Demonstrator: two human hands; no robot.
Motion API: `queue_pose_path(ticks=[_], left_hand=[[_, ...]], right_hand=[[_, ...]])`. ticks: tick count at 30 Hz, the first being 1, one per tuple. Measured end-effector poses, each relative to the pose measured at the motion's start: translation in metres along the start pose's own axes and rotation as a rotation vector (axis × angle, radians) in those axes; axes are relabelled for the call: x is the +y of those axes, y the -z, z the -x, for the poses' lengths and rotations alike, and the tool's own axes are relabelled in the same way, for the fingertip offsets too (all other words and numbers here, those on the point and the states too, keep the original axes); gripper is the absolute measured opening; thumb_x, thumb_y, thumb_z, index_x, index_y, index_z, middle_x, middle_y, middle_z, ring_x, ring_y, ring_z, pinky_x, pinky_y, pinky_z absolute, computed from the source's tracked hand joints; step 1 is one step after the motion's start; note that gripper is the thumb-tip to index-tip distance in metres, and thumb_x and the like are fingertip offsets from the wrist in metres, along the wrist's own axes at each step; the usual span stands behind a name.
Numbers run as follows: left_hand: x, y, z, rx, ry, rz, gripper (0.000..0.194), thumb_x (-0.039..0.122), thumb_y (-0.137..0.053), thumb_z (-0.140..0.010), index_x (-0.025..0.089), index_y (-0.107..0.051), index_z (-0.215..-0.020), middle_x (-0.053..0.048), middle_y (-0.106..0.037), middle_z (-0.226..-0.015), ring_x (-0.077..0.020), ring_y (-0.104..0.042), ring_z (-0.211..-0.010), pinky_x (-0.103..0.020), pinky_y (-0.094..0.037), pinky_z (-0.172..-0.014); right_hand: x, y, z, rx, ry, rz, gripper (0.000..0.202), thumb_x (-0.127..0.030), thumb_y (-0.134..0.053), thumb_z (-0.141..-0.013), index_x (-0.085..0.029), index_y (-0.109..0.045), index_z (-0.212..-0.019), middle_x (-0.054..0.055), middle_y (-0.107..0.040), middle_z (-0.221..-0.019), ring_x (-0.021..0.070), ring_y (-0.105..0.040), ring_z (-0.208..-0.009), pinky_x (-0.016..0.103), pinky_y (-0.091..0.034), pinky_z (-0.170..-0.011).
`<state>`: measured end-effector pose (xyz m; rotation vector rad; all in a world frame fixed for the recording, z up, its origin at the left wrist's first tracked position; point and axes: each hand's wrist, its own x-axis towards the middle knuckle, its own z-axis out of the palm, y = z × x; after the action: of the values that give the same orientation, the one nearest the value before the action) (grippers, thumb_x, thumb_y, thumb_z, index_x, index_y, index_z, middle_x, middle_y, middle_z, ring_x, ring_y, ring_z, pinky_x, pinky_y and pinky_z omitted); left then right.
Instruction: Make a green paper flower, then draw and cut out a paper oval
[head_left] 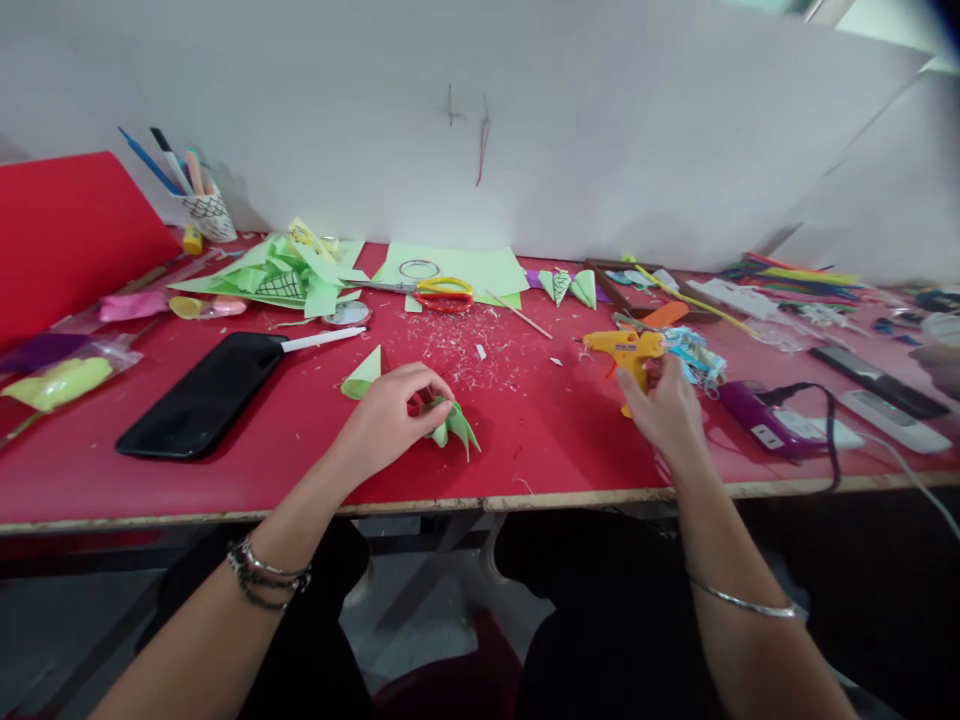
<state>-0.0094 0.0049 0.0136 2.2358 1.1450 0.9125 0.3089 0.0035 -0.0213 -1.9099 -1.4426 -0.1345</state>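
Left grip (397,408) pinches a green paper piece (456,428) with curled, pointed petals over the smooth red worktop (540,445), just beside a rolled paper cone (363,374). Right grip (670,405) is wrapped round the handle of a hard yellow plastic glue gun (624,346), while wispy white shreds (465,345) lie scattered farther back, near scissors (444,287) with looped yellow-and-red handles.

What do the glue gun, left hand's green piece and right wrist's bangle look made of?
Glue gun: likely hard plastic, smooth; rigid, moulded-looking yellow body.
Green piece: probably thin matte paper; curled, pointed strips.
Bangle: apparently polished metal, given its silvery shine, though coated plastic is possible.
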Motion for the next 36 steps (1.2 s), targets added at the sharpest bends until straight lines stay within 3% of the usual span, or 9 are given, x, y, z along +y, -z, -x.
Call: queue_pose_path(ticks=[3,6,8,10,12,14,16,26,36], left_hand=[[0.0,0.0,0.0,-0.006,-0.004,-0.003,0.009,0.02,-0.052,-0.081,0.017,-0.059,-0.076,-0.002,-0.059,-0.078,-0.0106,-0.054,-0.068,-0.024,-0.044,-0.063],[0.001,-0.001,0.0,-0.004,-0.008,0.0,0.01,0.021,-0.051,-0.081,0.017,-0.06,-0.076,-0.002,-0.059,-0.077,-0.0109,-0.054,-0.068,-0.024,-0.044,-0.063],[0.001,-0.001,-0.001,-0.002,-0.012,0.007,0.01,0.021,-0.051,-0.081,0.017,-0.059,-0.076,-0.002,-0.059,-0.077,-0.0111,-0.054,-0.069,-0.024,-0.044,-0.064],[0.0,-0.002,-0.001,-0.005,-0.014,0.013,0.01,0.021,-0.052,-0.081,0.016,-0.059,-0.076,-0.002,-0.059,-0.078,-0.0111,-0.054,-0.069,-0.024,-0.044,-0.064],[0.0,-0.003,-0.001,-0.001,-0.019,0.012,0.01,0.021,-0.052,-0.081,0.017,-0.059,-0.077,-0.002,-0.059,-0.078,-0.0111,-0.054,-0.07,-0.024,-0.044,-0.064],[-0.001,-0.003,-0.001,0.001,-0.018,0.004,0.009,0.021,-0.052,-0.081,0.017,-0.06,-0.078,-0.002,-0.059,-0.079,-0.0113,-0.055,-0.071,-0.024,-0.045,-0.065],[-0.002,-0.003,-0.001,-0.002,-0.013,-0.004,0.008,0.021,-0.053,-0.08,0.017,-0.06,-0.078,-0.002,-0.059,-0.079,-0.0116,-0.055,-0.072,-0.024,-0.045,-0.066],[-0.003,-0.001,-0.001,-0.025,-0.02,0.011,0.007,0.019,-0.054,-0.079,0.017,-0.06,-0.081,-0.001,-0.06,-0.082,-0.012,-0.056,-0.076,-0.024,-0.046,-0.071],[-0.004,-0.003,-0.002,-0.03,-0.044,0.028,0.009,0.02,-0.053,-0.079,0.016,-0.06,-0.082,-0.001,-0.062,-0.085,-0.012,-0.057,-0.079,-0.023,-0.047,-0.073]], right_hand=[[-0.006,0.008,0.001,0.205,0.07,-0.069,0.053,-0.048,-0.045,-0.081,-0.017,-0.035,-0.122,0.014,-0.054,-0.1,0.0276,-0.053,-0.093,0.047,-0.04,-0.085],[-0.017,0.014,0.005,0.441,0.19,-0.058,0.051,-0.042,-0.045,-0.082,-0.017,-0.032,-0.126,0.016,-0.048,-0.111,0.0282,-0.049,-0.102,0.048,-0.038,-0.09],[-0.03,0.014,0.012,0.471,0.304,-0.102,0.043,-0.036,-0.046,-0.083,-0.018,-0.038,-0.121,0.014,-0.049,-0.108,0.0269,-0.049,-0.1,0.047,-0.041,-0.088],[-0.049,0.011,0.022,0.276,0.477,-0.206,0.025,-0.029,-0.046,-0.084,-0.02,-0.05,-0.107,0.008,-0.054,-0.093,0.0224,-0.053,-0.088,0.042,-0.045,-0.081],[-0.07,0.005,0.033,-0.119,0.648,-0.299,0.015,-0.024,-0.045,-0.086,-0.023,-0.058,-0.091,0.004,-0.056,-0.082,0.018,-0.055,-0.08,0.035,-0.046,-0.075],[-0.089,-0.002,0.042,-0.33,0.793,-0.381,0.017,-0.025,-0.046,-0.086,-0.024,-0.062,-0.093,0.004,-0.054,-0.087,0.0158,-0.054,-0.082,0.03,-0.047,-0.073],[-0.102,-0.008,0.05,-0.454,0.904,-0.395,0.02,-0.026,-0.046,-0.088,-0.025,-0.063,-0.099,0.005,-0.052,-0.091,0.0142,-0.053,-0.083,0.027,-0.046,-0.071],[-0.109,-0.023,0.052,-0.394,1.065,-0.161,0.023,-0.025,-0.04,-0.091,-0.022,-0.063,-0.093,0.006,-0.055,-0.094,0.0154,-0.05,-0.083,0.027,-0.043,-0.073],[-0.116,-0.029,0.05,-0.479,0.933,-0.202,0.015,-0.024,-0.048,-0.087,-0.017,-0.062,-0.087,0.006,-0.056,-0.088,0.0132,-0.053,-0.076,0.023,-0.041,-0.067]])
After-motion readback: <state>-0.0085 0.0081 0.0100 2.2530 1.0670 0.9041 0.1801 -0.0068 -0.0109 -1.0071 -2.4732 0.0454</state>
